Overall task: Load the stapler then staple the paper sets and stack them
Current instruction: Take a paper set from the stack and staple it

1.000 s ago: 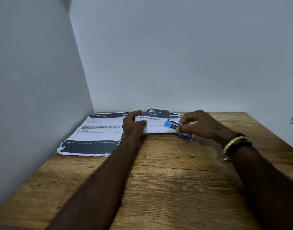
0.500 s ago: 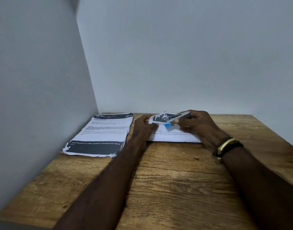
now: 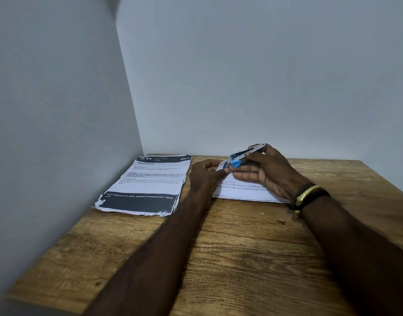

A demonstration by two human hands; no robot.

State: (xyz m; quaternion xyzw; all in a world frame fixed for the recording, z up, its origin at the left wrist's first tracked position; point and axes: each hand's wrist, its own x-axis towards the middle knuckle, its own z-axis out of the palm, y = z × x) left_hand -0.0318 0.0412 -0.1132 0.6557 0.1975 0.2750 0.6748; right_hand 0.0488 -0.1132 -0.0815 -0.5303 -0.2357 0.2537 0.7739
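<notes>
A small blue and silver stapler point(image 3: 243, 155) is gripped in my right hand point(image 3: 267, 171), its mouth over the lifted top-left corner of a printed paper set point(image 3: 241, 190). My left hand point(image 3: 205, 175) pinches that same raised corner just left of the stapler. The lower part of this set lies flat on the wooden table point(image 3: 241, 258). A second printed paper set point(image 3: 148, 185), with dark bands at top and bottom and ragged edges, lies flat to the left by the wall corner.
Grey walls close the table on the left and at the back. Two tiny specks, perhaps loose staples point(image 3: 280, 221), lie on the wood near my right wrist, which wears a gold and black bracelet point(image 3: 307, 196).
My right hand has raised the stapler from the paper's surface to its top-left corner, which my left hand has lifted off the table. The view has shifted right and closer.
</notes>
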